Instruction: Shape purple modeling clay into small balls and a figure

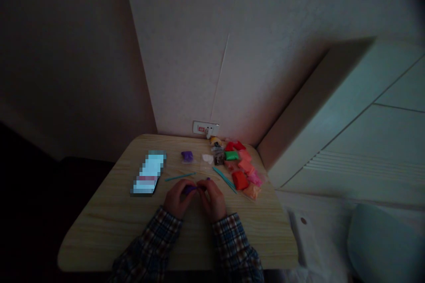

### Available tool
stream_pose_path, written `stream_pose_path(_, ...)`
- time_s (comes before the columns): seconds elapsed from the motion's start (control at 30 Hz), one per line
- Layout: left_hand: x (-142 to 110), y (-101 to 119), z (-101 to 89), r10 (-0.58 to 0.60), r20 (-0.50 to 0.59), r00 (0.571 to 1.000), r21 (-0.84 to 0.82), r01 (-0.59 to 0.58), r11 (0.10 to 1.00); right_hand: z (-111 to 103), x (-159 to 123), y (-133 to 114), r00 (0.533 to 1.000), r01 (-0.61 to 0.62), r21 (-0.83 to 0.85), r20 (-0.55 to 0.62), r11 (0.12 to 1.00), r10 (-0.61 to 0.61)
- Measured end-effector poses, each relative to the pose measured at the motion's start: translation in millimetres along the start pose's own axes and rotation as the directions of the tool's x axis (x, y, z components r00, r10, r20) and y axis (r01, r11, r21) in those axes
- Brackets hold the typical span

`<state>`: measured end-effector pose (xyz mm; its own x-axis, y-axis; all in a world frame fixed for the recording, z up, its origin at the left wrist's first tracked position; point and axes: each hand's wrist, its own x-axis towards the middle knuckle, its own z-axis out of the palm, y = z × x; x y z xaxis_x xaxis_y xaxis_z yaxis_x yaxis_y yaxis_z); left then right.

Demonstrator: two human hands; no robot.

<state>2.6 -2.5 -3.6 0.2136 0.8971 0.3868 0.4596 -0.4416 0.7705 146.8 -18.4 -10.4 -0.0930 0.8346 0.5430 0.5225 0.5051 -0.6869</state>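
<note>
Over the middle of the table, my left hand is closed around a lump of purple modelling clay. My right hand meets it from the right, its fingers pinched at the lump's right side. A small purple bit shows at the tip of my right hand's fingers. Just beyond the hands lie a thin teal modelling tool on the left and more teal tools on the right. A packet of purple clay rests farther back.
A lit phone lies at the left of the wooden table. At the back right are several clay packets, among them a green one, a red one and a white one. A wall socket sits behind the table.
</note>
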Motion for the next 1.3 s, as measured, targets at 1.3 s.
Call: stream_pose_path(1.3, -1.3, -0.3, -0.2, 0.119, -0.092, 0.989, 0.151, -0.104, 0.983, 0.7, -0.3, 3.9, 0.991, -0.136, 0.024, 0.019, 0.99, 0.136)
